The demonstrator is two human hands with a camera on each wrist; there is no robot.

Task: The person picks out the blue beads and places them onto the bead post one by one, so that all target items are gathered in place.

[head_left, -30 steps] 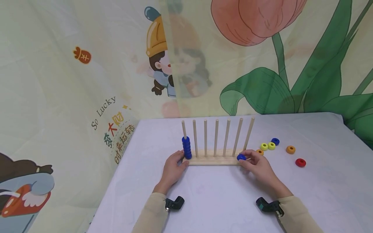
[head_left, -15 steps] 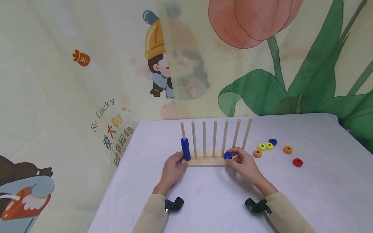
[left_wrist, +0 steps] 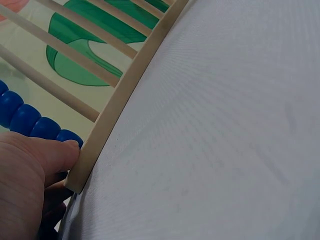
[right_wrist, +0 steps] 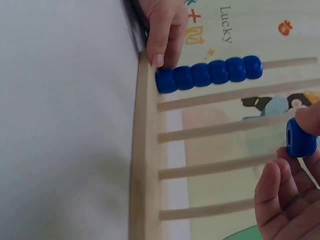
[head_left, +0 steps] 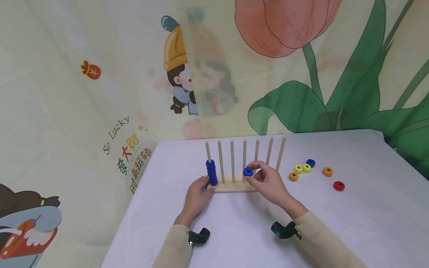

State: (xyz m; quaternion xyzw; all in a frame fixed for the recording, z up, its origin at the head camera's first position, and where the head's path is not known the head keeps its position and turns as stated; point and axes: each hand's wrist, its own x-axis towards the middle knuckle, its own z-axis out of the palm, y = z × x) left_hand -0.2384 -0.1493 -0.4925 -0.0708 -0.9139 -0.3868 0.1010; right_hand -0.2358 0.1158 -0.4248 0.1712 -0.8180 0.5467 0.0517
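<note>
A wooden peg rack (head_left: 231, 188) with several upright rods stands on the white table. Its leftmost rod carries a stack of several blue beads (right_wrist: 220, 73). My left hand (head_left: 196, 195) grips the left end of the rack's base, thumb at the front beside the lowest bead, as the left wrist view shows; its other fingers are mostly hidden behind. Between thumb and fingertips, my right hand (head_left: 269, 184) pinches a single blue bead (head_left: 248, 171), held in the air before the middle rods. In the right wrist view this bead's hole (right_wrist: 289, 139) faces the base side.
Right of the rack lie loose beads: a blue bead (head_left: 310, 163), two yellow beads (head_left: 306, 168), an orange bead (head_left: 293, 176), another orange bead (head_left: 327, 171) and a red bead (head_left: 339, 185). A printed cloth (head_left: 218, 74) hangs behind the table.
My right hand has carried the blue bead leftward and somewhat up, from the rack's right end to its middle rods. The left hand keeps its hold on the base.
</note>
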